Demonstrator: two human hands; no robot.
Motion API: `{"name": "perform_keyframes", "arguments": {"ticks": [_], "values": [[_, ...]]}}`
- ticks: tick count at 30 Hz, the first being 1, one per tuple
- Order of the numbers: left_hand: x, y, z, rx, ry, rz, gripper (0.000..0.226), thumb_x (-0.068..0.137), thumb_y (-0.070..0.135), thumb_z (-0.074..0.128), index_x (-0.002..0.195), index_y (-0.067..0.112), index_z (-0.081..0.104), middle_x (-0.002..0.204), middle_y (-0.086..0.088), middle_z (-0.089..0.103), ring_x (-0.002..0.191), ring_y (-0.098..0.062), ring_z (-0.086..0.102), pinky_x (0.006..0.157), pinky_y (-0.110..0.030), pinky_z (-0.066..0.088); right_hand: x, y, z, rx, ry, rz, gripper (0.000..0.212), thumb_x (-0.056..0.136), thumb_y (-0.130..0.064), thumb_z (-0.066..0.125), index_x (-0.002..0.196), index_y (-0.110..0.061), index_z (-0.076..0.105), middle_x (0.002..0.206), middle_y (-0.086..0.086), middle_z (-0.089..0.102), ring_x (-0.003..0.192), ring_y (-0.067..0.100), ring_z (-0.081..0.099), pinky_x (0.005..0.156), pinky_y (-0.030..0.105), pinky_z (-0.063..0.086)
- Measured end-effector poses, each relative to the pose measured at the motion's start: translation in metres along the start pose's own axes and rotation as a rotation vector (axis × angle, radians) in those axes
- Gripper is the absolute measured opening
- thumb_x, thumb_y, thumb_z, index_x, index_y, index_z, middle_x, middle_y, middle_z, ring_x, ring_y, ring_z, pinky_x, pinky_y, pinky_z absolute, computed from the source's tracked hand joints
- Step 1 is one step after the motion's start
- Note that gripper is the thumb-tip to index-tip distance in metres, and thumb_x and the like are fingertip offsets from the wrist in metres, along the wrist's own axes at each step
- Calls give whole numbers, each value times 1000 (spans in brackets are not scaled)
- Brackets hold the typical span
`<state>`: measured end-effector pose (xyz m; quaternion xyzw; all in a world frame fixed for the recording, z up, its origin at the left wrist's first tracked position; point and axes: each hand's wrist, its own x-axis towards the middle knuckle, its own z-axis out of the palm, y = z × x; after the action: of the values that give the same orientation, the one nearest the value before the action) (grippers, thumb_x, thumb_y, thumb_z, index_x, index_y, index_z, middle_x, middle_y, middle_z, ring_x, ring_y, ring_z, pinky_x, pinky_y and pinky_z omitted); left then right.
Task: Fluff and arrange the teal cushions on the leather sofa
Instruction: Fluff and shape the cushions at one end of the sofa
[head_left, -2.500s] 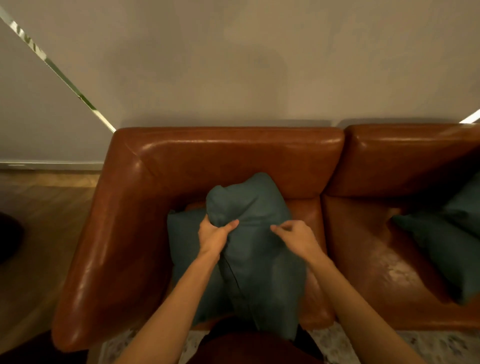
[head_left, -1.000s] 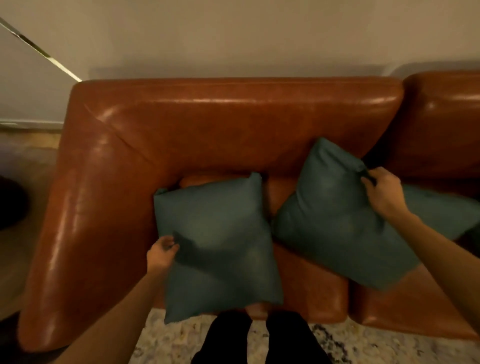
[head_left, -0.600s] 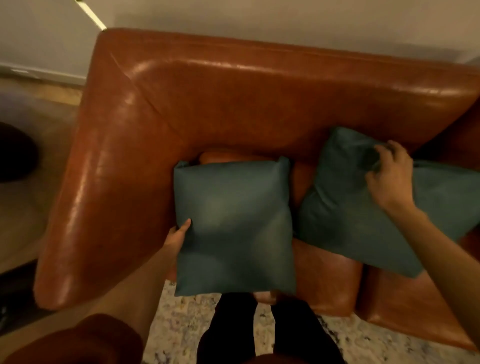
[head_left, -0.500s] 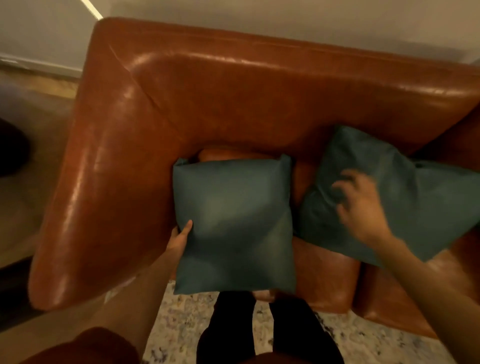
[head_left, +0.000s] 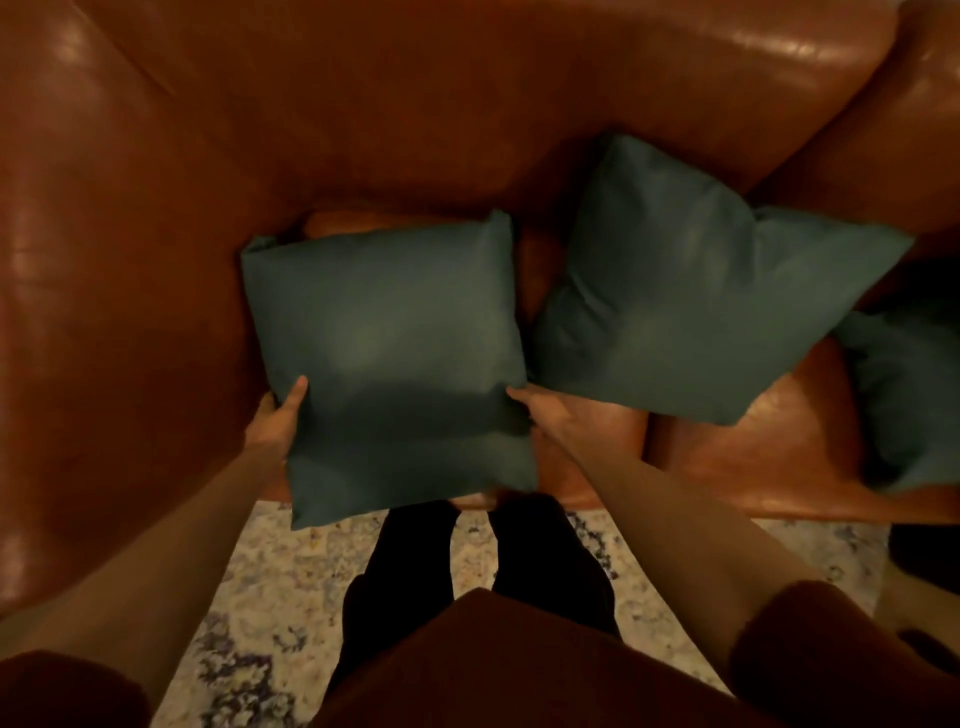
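Three teal cushions sit on the leather sofa (head_left: 156, 260), which fills most of my view, with its arm on the left and its backrest across the top. Below it a pale patterned rug (head_left: 291, 597) shows on either side of the person's dark-trousered legs.

The near cushion (head_left: 384, 332) lies on the left seat by the arm. Its upper edge is towards the backrest and its lower edge hangs past the seat front over the rug. The second cushion (head_left: 675, 291) is tilted, one corner up against the backrest, just beside the first. The third cushion (head_left: 904, 410) is partly cut off at the right.

The left hand (head_left: 275, 421) grips the near cushion's left edge, thumb laid flat on the front face and fingers hidden behind. The right hand (head_left: 550, 415) takes the opposite edge the same way, thumb tip on the fabric. Its other fingers are out of sight, so I cannot tell how they lie.

I judge the cushion light, soft and yielding, with a cover that is smooth but not slippery. For fluffing I would hold it at opposite sides and press inward, then seat it upright against the backrest.
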<state>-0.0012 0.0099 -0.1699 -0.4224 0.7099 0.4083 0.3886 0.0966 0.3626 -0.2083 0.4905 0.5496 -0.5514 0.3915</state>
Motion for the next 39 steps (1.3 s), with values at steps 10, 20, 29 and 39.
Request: {"name": "perform_keyframes", "arguments": {"ticks": [10, 20, 29, 39], "values": [[-78, 17, -9, -129, -6, 281, 33, 82, 36, 73, 103, 10, 70, 106, -11, 73, 95, -23, 70, 91, -45, 55, -50, -19, -11, -112, 180, 29, 77, 91, -58, 52, 140, 1, 46, 145, 19, 48, 131, 36, 47, 113, 41, 34], [-174, 44, -21, 67, 136, 746, 15, 80, 23, 75, 89, 14, 68, 85, 0, 74, 79, -18, 70, 78, -38, 56, -124, -52, 34, -230, 53, -149, 11, 94, -7, 55, 92, -8, 65, 92, 17, 71, 74, 11, 71, 68, 25, 58], [-189, 29, 16, 662, 174, 988, 58, 77, 38, 76, 129, 17, 61, 78, -4, 68, 76, -24, 66, 64, -31, 43, -191, -169, 56, -85, 272, -752, 70, 86, -37, 70, 144, -12, 40, 144, 10, 37, 133, 26, 44, 113, 41, 36], [-196, -7, -25, 559, 117, 919, 76, 74, 49, 75, 140, 24, 46, 111, 4, 53, 101, -14, 51, 92, -35, 47, -156, -214, 43, -213, 174, -691, 25, 82, -25, 74, 105, -18, 69, 103, 6, 72, 100, 24, 69, 95, 45, 54]]}}
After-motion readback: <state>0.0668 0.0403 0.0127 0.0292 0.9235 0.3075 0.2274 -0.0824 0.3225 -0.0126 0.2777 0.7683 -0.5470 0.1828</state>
